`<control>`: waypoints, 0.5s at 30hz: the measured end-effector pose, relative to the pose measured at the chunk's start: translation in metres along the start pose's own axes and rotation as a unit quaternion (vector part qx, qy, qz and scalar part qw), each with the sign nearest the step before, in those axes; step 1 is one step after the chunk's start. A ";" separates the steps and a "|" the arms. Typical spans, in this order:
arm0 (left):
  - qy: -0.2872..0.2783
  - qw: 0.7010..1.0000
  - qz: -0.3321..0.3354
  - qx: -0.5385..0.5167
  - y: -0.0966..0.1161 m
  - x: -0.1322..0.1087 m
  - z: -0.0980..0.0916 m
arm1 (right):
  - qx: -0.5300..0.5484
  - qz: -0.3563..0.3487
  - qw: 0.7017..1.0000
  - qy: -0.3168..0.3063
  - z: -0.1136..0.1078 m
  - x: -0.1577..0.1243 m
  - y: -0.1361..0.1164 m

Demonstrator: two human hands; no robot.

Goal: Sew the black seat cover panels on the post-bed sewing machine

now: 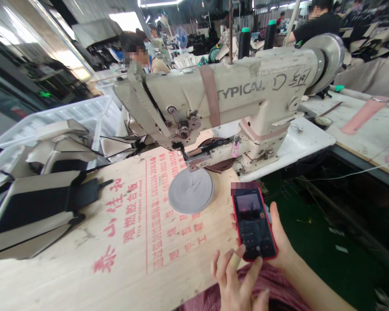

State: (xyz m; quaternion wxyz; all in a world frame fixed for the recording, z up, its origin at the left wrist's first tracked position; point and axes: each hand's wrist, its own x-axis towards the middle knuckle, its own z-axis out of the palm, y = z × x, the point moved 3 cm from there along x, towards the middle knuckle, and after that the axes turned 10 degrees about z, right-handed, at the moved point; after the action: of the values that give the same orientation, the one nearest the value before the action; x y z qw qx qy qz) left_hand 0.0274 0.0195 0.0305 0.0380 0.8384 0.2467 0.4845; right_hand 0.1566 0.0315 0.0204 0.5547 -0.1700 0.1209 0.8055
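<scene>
My right hand is wrapped round a red-cased phone with its screen lit, held just off the table's near edge. My left hand hovers below the phone with fingers spread, one fingertip touching the bottom of the screen. A cream sewing machine marked TYPICAL stands behind, its needle over a grey round plate on the plywood table. Brown fabric lies under the presser foot.
Beige and black sewn pieces are stacked at the left, beside a clear plastic bin. Other people sit at benches further back. Black thread cones stand behind the machine. A dark floor gap opens at the right.
</scene>
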 end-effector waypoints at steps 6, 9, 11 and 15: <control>-0.027 1.000 -0.003 0.002 -0.001 0.004 0.003 | 0.004 -0.008 1.000 0.002 0.000 0.000 0.000; -0.078 0.996 -0.037 0.032 -0.009 0.012 0.006 | -0.004 -0.011 1.000 -0.002 0.004 0.000 0.002; -0.116 0.990 -0.047 0.062 -0.014 0.017 0.008 | -0.004 -0.015 1.000 -0.006 0.006 -0.001 0.003; -0.156 0.984 -0.015 0.089 -0.017 0.019 0.006 | 0.008 -0.014 1.000 -0.014 0.006 -0.001 0.003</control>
State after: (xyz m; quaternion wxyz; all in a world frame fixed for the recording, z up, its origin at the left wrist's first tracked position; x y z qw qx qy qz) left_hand 0.0339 0.0445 0.0375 0.0089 0.8997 0.2925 0.3237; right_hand 0.1529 0.0318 0.0265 0.5692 -0.1560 0.1168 0.7988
